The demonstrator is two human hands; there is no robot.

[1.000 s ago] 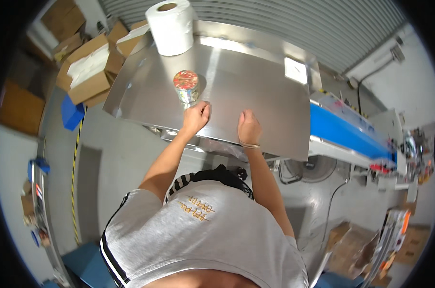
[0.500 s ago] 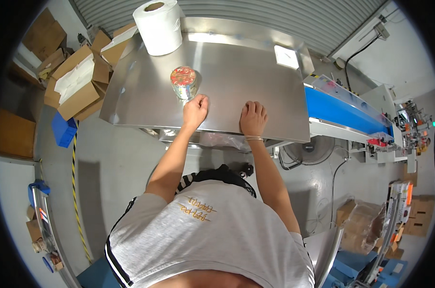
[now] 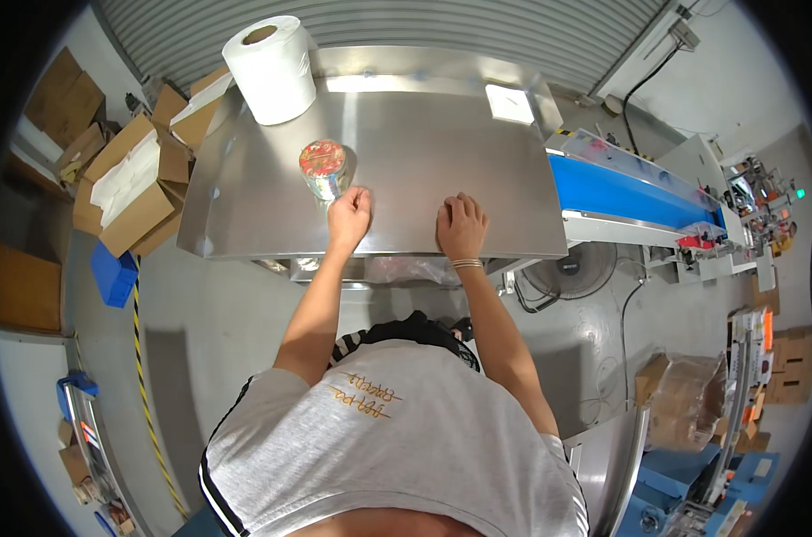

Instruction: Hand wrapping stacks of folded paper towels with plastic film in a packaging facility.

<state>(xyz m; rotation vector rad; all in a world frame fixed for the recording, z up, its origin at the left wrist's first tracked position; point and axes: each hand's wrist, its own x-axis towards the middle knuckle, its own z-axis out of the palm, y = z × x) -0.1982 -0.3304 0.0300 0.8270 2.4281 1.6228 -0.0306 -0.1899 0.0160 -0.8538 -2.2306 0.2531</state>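
On the stainless steel table (image 3: pixel 406 170) stands a short shiny cylinder with a red patterned top (image 3: pixel 323 163); I cannot tell if it is a tin or a wrapped tub. My left hand (image 3: pixel 350 218) rests close by its near side, curled into a loose fist with nothing visible in it. Whether the knuckles touch the cylinder is unclear. Farther right, near the table's front edge, my right hand (image 3: pixel 462 224) lies palm down on the metal. Its fingers are slightly bent and a little apart, and it holds nothing. Thin bracelets circle that wrist.
A big white paper roll (image 3: pixel 276 80) stands at the back left, and a white square (image 3: pixel 510 104) lies at the back right. Opened cardboard boxes (image 3: pixel 142 183) sit left of the table. A blue conveyor belt (image 3: pixel 630 199) adjoins its right side, with a floor fan (image 3: pixel 574 268) below.
The whole view has shifted slightly, so the table and its things appear farther left and lower. Both hands stay in about the same places on the table.
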